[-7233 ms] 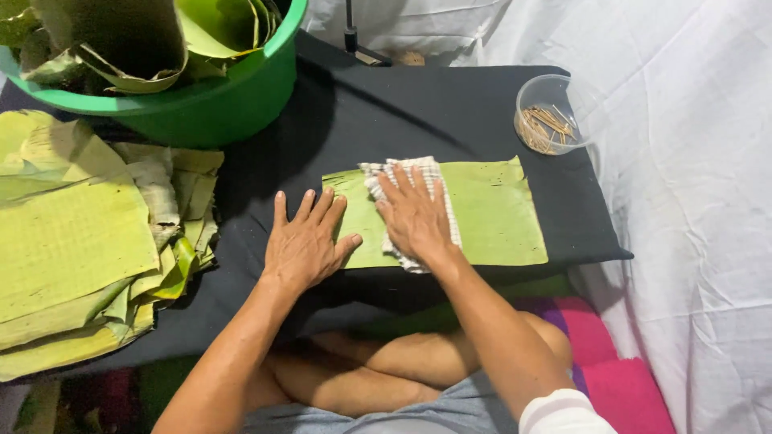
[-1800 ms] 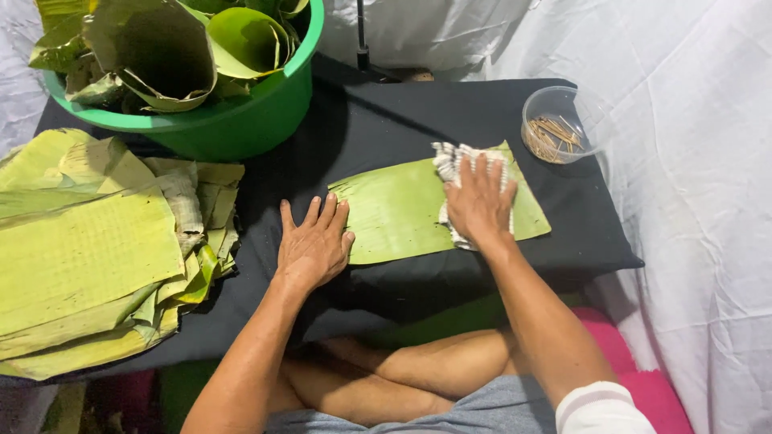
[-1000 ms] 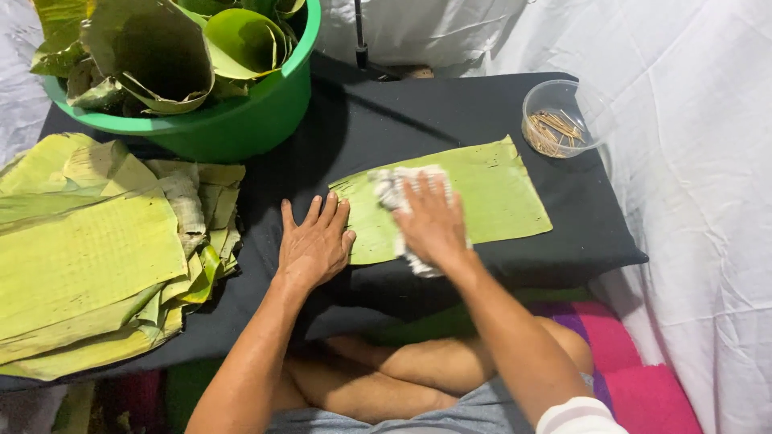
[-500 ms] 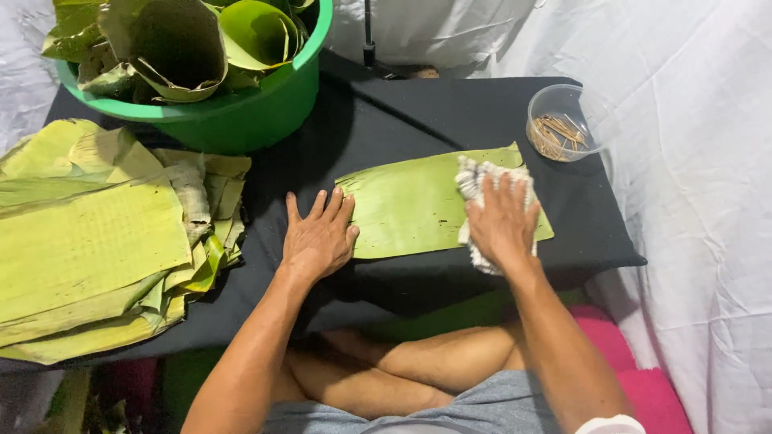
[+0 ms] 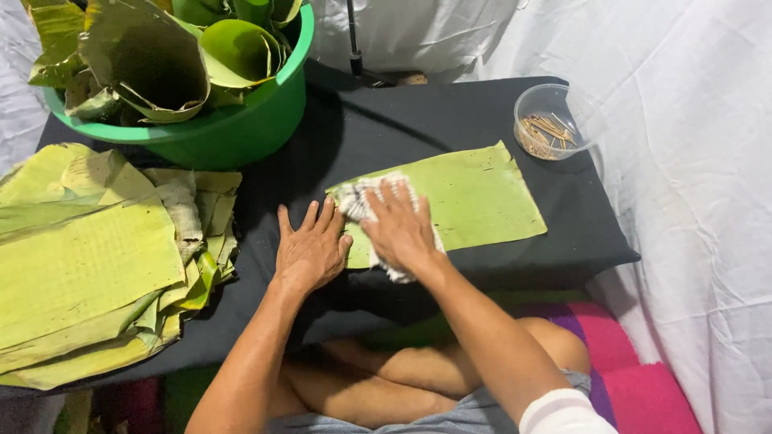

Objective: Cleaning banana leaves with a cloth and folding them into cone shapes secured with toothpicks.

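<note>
Green tub (image 5: 241, 133): stands at the far left of the black table (image 5: 418, 120); holds rolled and curled banana leaves (image 5: 153, 56), several standing on end, their open mouths upward.
Clear bowl (image 5: 555, 120): at the far right corner of the table, well apart from the tub; holds a small heap of thin sticks (image 5: 547, 133), possibly toothpicks, too small to tell for certain.
Leaf stack (image 5: 88, 257): flat cut pieces piled at the left edge of the table, just below the tub, edges uneven.
Leaf sheet (image 5: 474, 197): lies flat on the table centre-right, roughly rectangular; long axis runs left to right, the right end tilted slightly toward the far side.
Cloth (image 5: 362, 201): pale, crumpled, on the left end of the sheet.
Right hand (image 5: 402, 229): palm down on the cloth, fingers together and slightly bent, pressing it onto the sheet; no pinch visible.
Left hand (image 5: 310, 249): flat on the table, fingers spread, thumb touching the sheet's near left edge; holds nothing.
</note>
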